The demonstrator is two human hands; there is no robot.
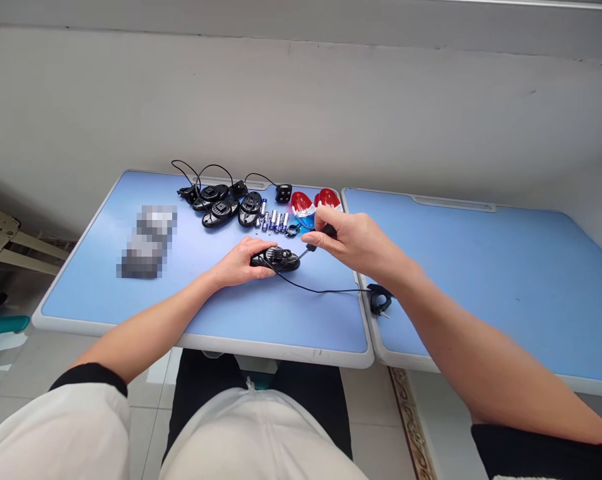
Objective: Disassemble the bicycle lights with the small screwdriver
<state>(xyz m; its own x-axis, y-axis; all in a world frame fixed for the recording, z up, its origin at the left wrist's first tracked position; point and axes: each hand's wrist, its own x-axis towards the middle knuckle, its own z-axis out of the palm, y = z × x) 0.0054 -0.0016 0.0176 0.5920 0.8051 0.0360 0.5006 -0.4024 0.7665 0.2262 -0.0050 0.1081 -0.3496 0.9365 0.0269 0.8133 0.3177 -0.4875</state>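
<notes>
My left hand (pixel 243 262) is closed around one end of a black oval bicycle light base (pixel 283 259) on the blue table. In my right hand (pixel 348 240) is a screwdriver (pixel 308 250), its shaft slanting down to the right end of that base. A thin black cable runs from the base to a black clamp (pixel 379 300) over the seam between two tables. Behind my hands lie several similar black bases (pixel 221 212), several batteries (pixel 275 220), a small black ring clamp (pixel 293 230) and red and blue light covers (pixel 303 208).
A pixelated patch (pixel 148 243) covers something on the left of the table (pixel 205 313). A small black button unit (pixel 283 193) lies by the back edge. The second blue table (pixel 501 280) adjoins on the right, and a wall stands behind both.
</notes>
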